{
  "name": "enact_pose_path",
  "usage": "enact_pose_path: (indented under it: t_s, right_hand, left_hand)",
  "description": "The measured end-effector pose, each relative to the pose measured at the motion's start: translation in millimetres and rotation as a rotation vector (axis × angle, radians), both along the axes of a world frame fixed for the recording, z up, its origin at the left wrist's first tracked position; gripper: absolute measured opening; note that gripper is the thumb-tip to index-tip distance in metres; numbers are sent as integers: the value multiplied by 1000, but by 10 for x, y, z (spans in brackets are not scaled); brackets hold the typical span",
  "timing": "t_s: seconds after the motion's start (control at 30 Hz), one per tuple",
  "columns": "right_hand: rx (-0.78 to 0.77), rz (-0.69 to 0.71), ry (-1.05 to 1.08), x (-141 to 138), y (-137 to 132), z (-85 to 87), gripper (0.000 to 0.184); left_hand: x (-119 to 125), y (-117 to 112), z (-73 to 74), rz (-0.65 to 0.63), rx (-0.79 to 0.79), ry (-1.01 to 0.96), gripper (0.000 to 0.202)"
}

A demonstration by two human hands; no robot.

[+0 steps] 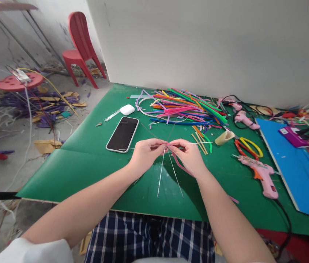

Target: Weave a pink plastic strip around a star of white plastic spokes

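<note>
My left hand (144, 153) and my right hand (188, 155) meet above the green table (88, 160), fingers pinched together at one spot. Between them they hold a small bundle of thin metal wires (168, 168) that fan out downward and sideways. A pink pipe cleaner (180, 166) is wound at the pinch point and trails down under my right hand. Both hands are closed on this bundle.
A black phone (123, 134) and a white earbud case (127, 109) lie left of the hands. A heap of coloured pipe cleaners (184, 107) sits behind. Tape roll (225, 137), red-yellow pliers (246, 147), pink glue guns (261, 173) and a blue sheet (297, 171) lie right. A red chair (80, 47) stands back left.
</note>
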State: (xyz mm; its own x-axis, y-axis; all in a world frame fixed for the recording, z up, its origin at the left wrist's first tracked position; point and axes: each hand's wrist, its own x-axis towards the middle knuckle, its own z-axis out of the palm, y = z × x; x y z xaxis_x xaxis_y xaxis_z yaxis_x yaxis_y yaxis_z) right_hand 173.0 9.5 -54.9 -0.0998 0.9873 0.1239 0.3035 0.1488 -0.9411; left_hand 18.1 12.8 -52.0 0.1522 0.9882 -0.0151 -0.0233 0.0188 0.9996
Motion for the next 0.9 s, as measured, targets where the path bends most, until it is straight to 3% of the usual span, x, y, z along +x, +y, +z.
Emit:
enact_pose_path:
  t_s: [0.33,0.63,0.9]
  right_hand:
    - [-3,-26,14,-23,8,2,20]
    - [136,-32,-101,-48,-10,4,12]
    - [-65,-7,97,-115,-29,25,16]
  left_hand:
    - [6,16,-9,-46,-132,-140,26]
    - [-11,2,37,12,-145,-150,20]
    - [-1,-1,50,57,-163,-165,23]
